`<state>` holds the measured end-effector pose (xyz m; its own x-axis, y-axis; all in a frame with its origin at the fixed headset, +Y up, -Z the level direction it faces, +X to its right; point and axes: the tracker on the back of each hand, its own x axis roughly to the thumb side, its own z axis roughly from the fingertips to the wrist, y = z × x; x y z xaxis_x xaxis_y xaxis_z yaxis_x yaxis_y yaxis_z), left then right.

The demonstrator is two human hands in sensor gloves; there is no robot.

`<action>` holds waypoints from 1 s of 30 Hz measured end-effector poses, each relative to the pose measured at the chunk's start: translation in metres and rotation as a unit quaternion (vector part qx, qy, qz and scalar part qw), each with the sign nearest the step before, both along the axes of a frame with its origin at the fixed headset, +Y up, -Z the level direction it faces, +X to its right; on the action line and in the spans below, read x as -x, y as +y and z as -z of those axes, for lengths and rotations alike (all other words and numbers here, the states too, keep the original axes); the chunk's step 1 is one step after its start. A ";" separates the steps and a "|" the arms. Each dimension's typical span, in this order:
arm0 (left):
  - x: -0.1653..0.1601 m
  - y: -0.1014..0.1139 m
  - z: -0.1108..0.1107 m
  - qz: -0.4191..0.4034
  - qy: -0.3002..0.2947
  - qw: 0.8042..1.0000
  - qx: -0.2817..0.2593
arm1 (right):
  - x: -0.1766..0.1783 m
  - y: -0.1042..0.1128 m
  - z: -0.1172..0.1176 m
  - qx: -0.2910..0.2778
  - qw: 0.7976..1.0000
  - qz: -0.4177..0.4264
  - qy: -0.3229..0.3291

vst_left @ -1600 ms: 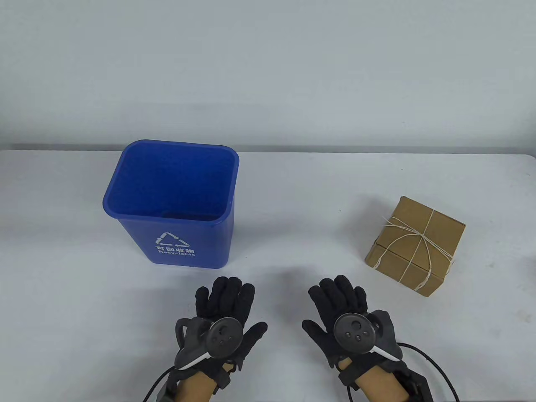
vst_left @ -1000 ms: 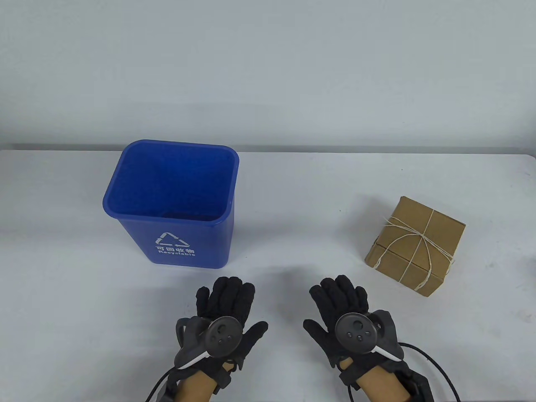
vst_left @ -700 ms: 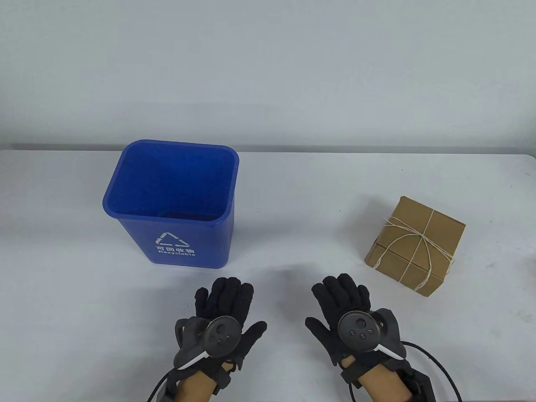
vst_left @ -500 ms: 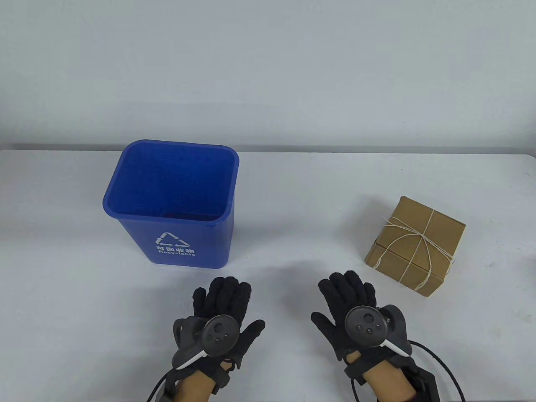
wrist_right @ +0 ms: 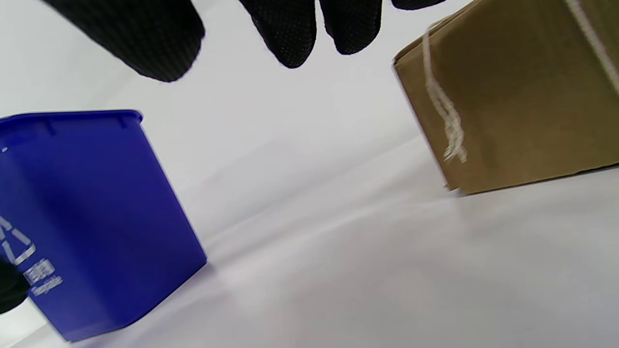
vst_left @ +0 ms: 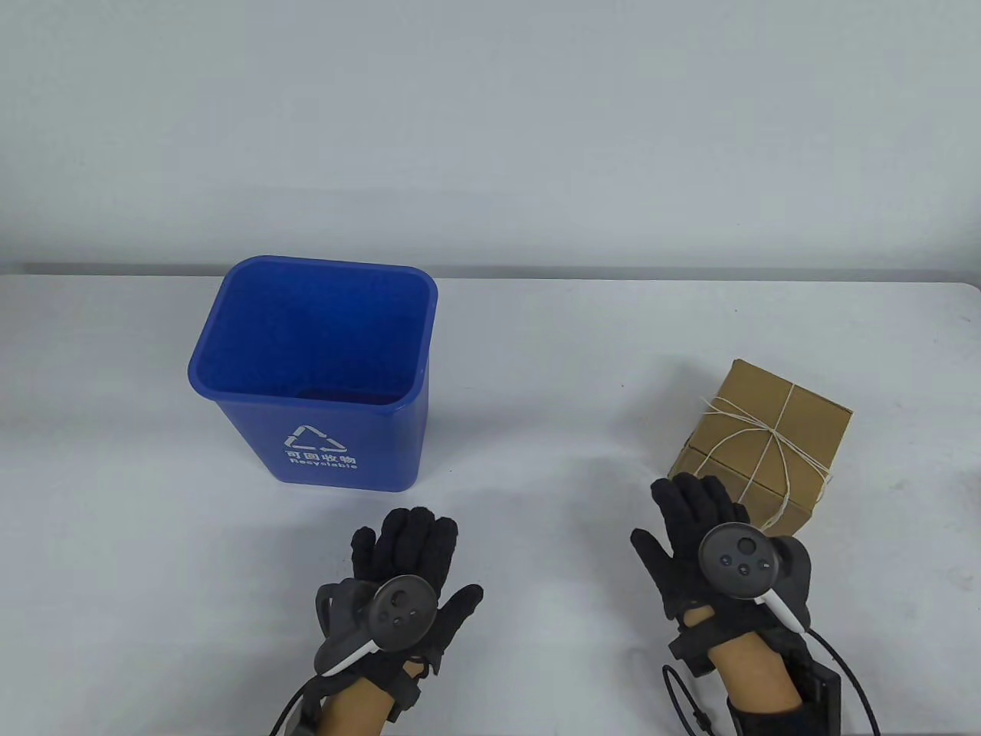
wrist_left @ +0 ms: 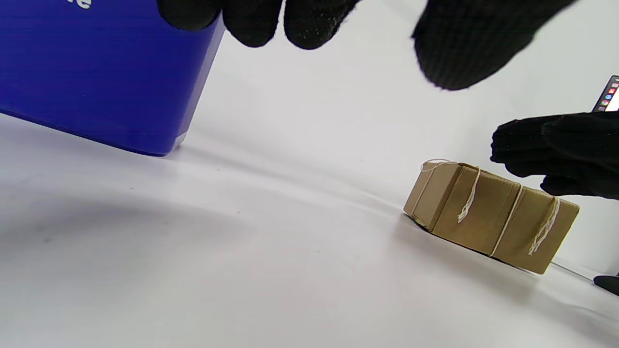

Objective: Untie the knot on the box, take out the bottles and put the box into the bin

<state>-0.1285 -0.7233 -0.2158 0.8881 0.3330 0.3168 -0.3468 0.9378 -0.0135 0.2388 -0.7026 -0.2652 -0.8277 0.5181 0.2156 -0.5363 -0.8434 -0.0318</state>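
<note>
On the left side of my white table (vst_left: pixel 536 368) stands the blue bin (vst_left: pixel 314 376), upright, mouth open to the top, with a white recycling mark on its near wall. From the table view I can see nothing inside it but its own blue floor.

Near me, just to the right of the bin's near corner, my left hand (vst_left: pixel 410 571) hovers flat, palm down, fingers straight and relaxed, holding nothing. In the left wrist view its fingertips (wrist_left: pixel 251 21) hang in front of the bin's wall, apart from it.

Further right, my right hand (vst_left: pixel 701 537) is stretched toward the box, fingers straight and loose, gripping nothing. Its fingertips (vst_left: pixel 690 491) reach the near left corner of the box; in the left wrist view they sit just above its top edge, and I cannot tell whether they touch.

The cardboard box (vst_left: pixel 766 445) lies on the right side of the table, well apart from the bin, closed, turned corner-on to me. Pale string (vst_left: pixel 770 437) crosses its top, knotted at the middle, with loose ends down its sides.
</note>
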 end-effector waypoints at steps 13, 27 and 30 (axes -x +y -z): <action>0.004 -0.001 0.001 -0.002 0.008 1.000 0.008 | -0.048 0.013 0.009 -0.026 0.996 0.039 -0.079; 0.011 -0.001 0.002 -0.006 0.022 1.000 0.015 | -0.089 0.009 0.013 0.001 0.978 0.067 -0.198; 0.011 -0.001 0.002 -0.007 0.021 1.000 0.018 | -0.099 0.003 0.016 0.018 0.973 0.077 -0.217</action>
